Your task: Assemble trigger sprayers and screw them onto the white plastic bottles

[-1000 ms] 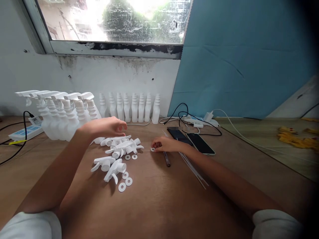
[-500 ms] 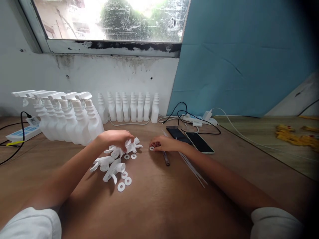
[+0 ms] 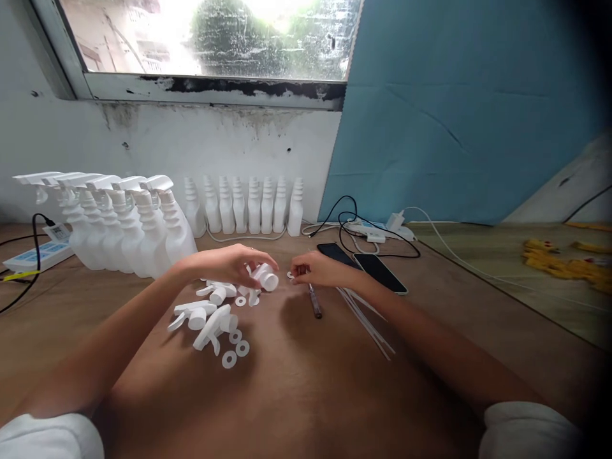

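My left hand (image 3: pixel 234 262) is closed round a white spray trigger head (image 3: pixel 264 278) and holds it just above the wooden table (image 3: pixel 306 382), its round collar turned to the right. My right hand (image 3: pixel 315 268) pinches a small white washer ring (image 3: pixel 289 275) a finger's width from that collar. Below my left hand lie several loose trigger heads (image 3: pixel 210 322) and several flat white rings (image 3: pixel 235 347). A dark pen (image 3: pixel 314 302) and thin clear dip tubes (image 3: pixel 366 322) lie beside my right wrist.
Assembled spray bottles (image 3: pixel 119 223) stand in a row at the left, capless white bottles (image 3: pixel 248 205) along the wall. Two phones (image 3: pixel 366 266), chargers and cables lie behind my right hand. A power strip (image 3: pixel 33 254) sits far left, yellow items (image 3: pixel 564 262) far right.
My left hand came down onto the pile, took one trigger head and lifted it rightward. My right hand raised the ring off the table toward it.
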A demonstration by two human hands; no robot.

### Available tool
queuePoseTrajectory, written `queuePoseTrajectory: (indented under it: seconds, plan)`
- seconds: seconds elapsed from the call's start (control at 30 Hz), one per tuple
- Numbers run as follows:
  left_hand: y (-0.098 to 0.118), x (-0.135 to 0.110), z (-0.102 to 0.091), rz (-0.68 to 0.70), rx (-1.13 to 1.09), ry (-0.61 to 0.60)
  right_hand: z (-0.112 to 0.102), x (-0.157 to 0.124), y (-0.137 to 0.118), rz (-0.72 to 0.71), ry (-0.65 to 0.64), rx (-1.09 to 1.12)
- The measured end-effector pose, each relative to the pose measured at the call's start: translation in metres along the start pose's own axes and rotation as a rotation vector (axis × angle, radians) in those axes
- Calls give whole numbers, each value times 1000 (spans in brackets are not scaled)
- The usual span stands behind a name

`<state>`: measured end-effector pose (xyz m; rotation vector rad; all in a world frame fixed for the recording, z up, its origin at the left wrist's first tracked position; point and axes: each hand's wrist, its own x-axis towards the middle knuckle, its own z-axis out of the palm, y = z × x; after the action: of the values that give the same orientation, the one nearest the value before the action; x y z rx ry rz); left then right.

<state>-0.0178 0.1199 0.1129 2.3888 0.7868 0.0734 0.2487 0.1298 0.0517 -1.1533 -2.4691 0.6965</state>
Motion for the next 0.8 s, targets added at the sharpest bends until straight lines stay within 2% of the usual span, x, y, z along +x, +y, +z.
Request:
queuePoseTrajectory:
  seconds: [0.1, 0.2, 0.27, 0.33, 0.43, 0.5, 0.63, 0.8]
  plan:
    - [13, -6, 31, 140, -412, -11, -4, -18, -25, -22, 144, 33]
    - [23, -12, 72, 133, -675, 7, 5, -43, -48, -172, 343, 73]
    - [25, -15, 95, 94, -686, 75, 15, -58, -60, -255, 445, 49]
    - [23, -17, 110, 63, -566, 161, 28, -68, -68, -323, 520, 37]
    - [12, -17, 119, 25, -348, 290, 45, -74, -70, -438, 502, -3]
    - [5, -16, 119, 10, -281, 345, 54, -72, -65, -491, 471, -80]
    - [3, -15, 118, 8, -293, 345, 67, -68, -54, -517, 492, -184]
    - [9, -15, 122, 48, -291, 354, 73, -67, -48, -556, 469, -234]
